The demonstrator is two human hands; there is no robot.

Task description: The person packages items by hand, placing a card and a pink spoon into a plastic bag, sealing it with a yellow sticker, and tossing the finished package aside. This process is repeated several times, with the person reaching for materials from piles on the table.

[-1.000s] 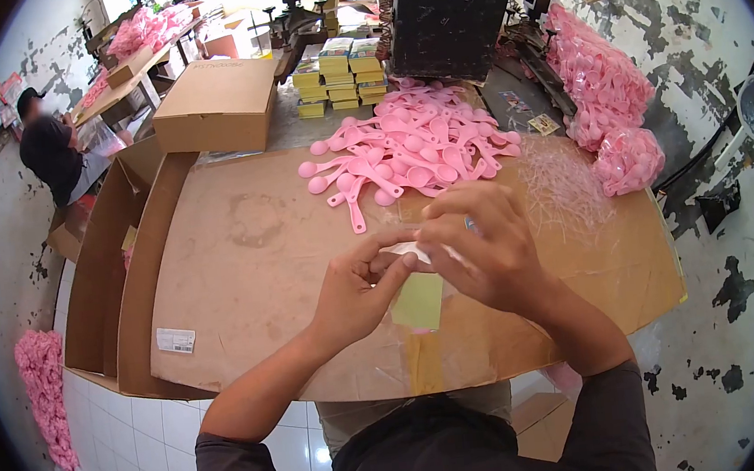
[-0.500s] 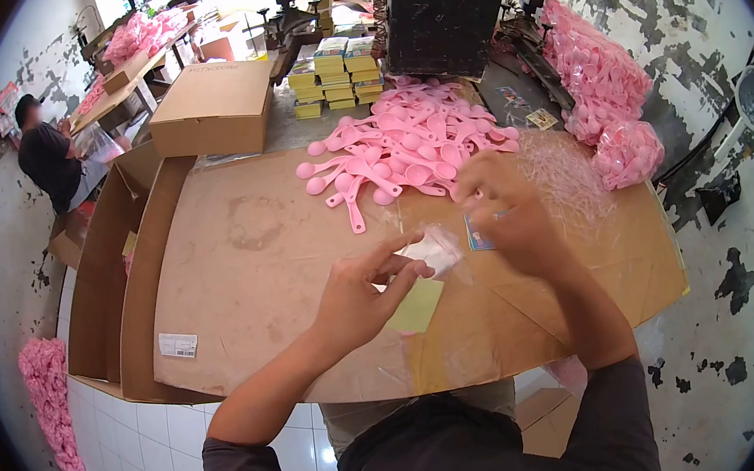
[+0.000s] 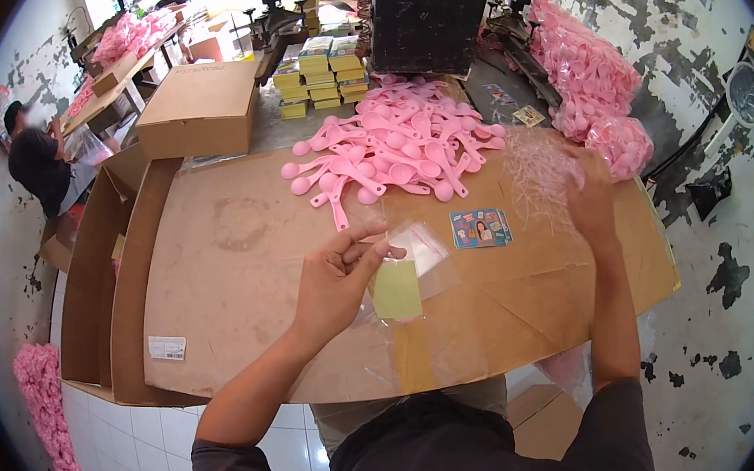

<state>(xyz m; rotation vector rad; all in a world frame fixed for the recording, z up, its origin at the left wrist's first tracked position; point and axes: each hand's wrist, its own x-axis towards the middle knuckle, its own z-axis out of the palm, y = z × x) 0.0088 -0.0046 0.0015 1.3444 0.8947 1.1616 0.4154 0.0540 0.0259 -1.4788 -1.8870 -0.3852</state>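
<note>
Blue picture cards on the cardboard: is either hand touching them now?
No, the blue picture cards lie on the cardboard sheet with visible gaps between them and both the left hand and the right hand.

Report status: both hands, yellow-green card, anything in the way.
Left hand pinching bagged yellow-green card. Right hand by the thin translucent strands, grip unclear. Small picture cards on the cardboard between hands; nothing visibly blocking.

Right hand [image 3: 589,186] blurry, grip unclear.
</note>
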